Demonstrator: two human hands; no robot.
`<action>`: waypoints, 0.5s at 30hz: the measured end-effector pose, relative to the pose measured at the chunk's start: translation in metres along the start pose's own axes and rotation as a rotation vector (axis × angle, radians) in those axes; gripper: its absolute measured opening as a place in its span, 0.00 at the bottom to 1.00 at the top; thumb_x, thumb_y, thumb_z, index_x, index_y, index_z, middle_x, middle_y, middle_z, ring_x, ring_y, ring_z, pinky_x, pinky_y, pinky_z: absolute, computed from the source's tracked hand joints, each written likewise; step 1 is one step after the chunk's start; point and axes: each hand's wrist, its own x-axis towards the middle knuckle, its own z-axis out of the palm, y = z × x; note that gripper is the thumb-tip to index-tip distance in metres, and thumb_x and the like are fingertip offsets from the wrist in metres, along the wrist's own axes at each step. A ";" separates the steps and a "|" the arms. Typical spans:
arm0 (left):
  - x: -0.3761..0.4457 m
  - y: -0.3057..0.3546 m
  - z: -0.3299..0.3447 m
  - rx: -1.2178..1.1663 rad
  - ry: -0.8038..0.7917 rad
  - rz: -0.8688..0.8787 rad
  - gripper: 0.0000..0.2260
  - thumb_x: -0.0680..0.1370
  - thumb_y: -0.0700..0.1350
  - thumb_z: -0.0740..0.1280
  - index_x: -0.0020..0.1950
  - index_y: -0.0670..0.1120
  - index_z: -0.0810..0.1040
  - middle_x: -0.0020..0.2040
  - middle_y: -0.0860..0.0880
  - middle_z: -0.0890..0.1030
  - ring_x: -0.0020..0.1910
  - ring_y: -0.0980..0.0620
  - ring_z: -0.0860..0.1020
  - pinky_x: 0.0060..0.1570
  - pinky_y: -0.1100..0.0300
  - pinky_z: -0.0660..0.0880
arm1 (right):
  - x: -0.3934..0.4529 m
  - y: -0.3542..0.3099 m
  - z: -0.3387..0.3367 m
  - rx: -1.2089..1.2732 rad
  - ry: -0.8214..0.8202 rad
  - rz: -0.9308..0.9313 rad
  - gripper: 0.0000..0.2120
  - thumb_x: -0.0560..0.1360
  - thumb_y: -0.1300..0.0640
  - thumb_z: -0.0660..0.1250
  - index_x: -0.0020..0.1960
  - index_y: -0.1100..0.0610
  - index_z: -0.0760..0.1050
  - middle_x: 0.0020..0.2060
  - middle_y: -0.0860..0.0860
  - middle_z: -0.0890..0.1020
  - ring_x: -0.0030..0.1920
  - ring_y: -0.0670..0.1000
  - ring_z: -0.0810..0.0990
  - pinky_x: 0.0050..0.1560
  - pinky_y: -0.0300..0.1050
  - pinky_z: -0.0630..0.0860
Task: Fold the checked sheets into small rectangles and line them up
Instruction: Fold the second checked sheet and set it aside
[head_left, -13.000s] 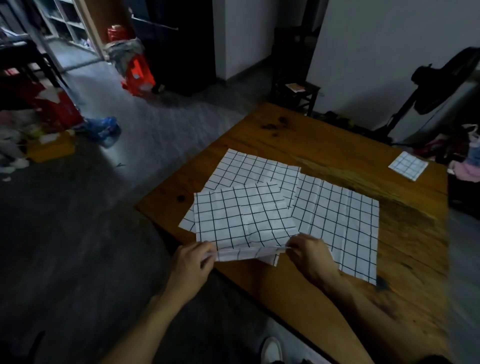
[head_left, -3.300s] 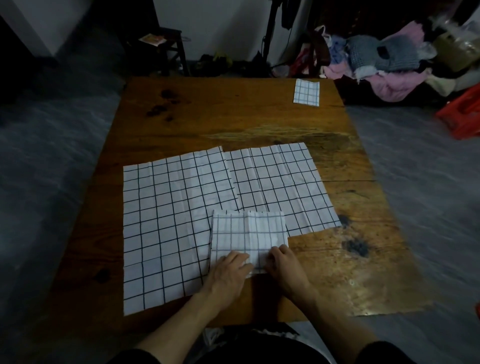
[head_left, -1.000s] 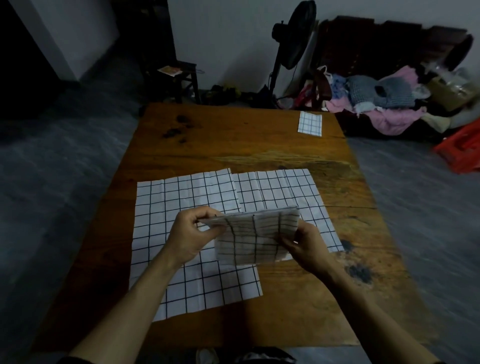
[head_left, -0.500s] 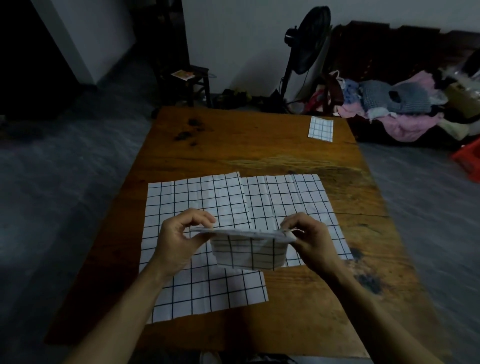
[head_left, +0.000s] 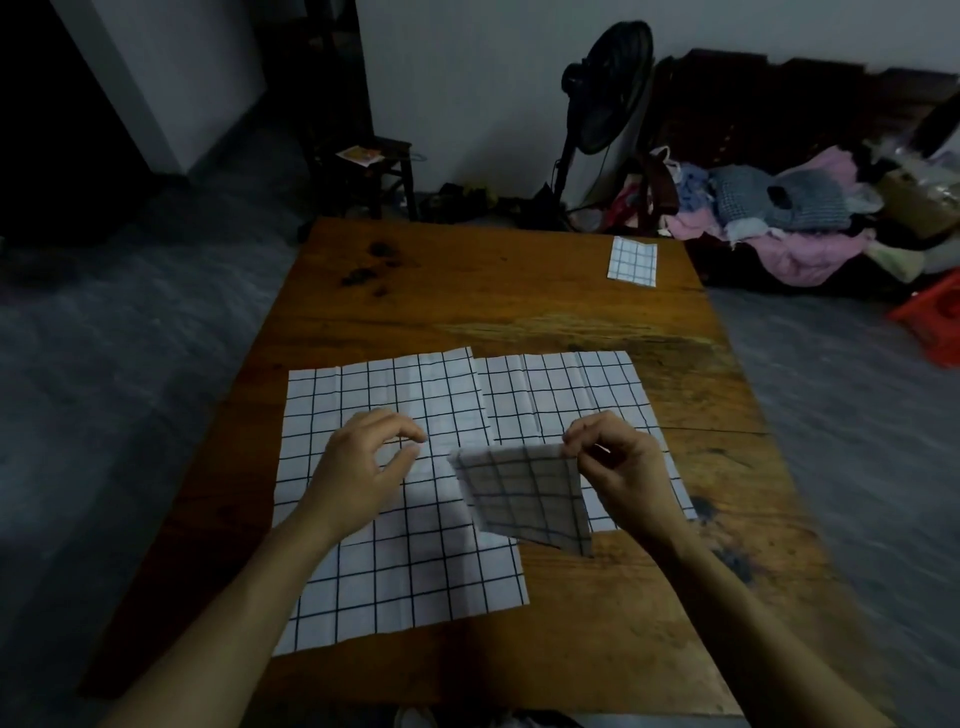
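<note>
White checked cloth, folded to a small rectangle (head_left: 524, 493), hangs above a wooden table (head_left: 519, 312) — pinched at its top corner by the right hand (head_left: 621, 467). Beside it the left hand (head_left: 358, 465) hovers with fingers loosely curled, holding nothing. Two unfolded checked sheets (head_left: 395, 545) lie flat below, and another folded rectangle (head_left: 632, 261) sits at the far right corner.

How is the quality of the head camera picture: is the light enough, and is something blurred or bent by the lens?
Head view: dim room light, dark corners. The folded sheet pinched by the right hand looks grey and slightly smeared, unlike the crisp grid of the flat sheet. The wide lens bows the table edges, and the floor at right is streaky.
</note>
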 end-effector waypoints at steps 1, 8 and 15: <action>0.004 0.006 0.005 0.018 -0.045 0.005 0.09 0.76 0.52 0.65 0.53 0.52 0.80 0.52 0.59 0.79 0.56 0.59 0.74 0.56 0.58 0.72 | -0.001 -0.001 0.001 -0.019 -0.011 -0.010 0.12 0.73 0.68 0.66 0.41 0.51 0.79 0.46 0.49 0.80 0.51 0.53 0.80 0.51 0.46 0.80; 0.025 0.025 0.045 0.148 -0.352 0.092 0.20 0.74 0.56 0.70 0.65 0.57 0.73 0.65 0.59 0.73 0.65 0.57 0.66 0.64 0.55 0.65 | -0.008 -0.002 0.006 -0.003 -0.085 -0.030 0.05 0.72 0.65 0.67 0.42 0.58 0.79 0.46 0.52 0.80 0.49 0.55 0.80 0.48 0.49 0.81; 0.022 0.027 0.050 0.014 -0.445 0.066 0.04 0.75 0.51 0.70 0.50 0.57 0.78 0.50 0.61 0.78 0.53 0.63 0.73 0.57 0.52 0.72 | -0.016 0.002 0.002 0.063 -0.070 -0.003 0.12 0.72 0.75 0.65 0.42 0.59 0.79 0.46 0.54 0.80 0.49 0.56 0.80 0.50 0.51 0.80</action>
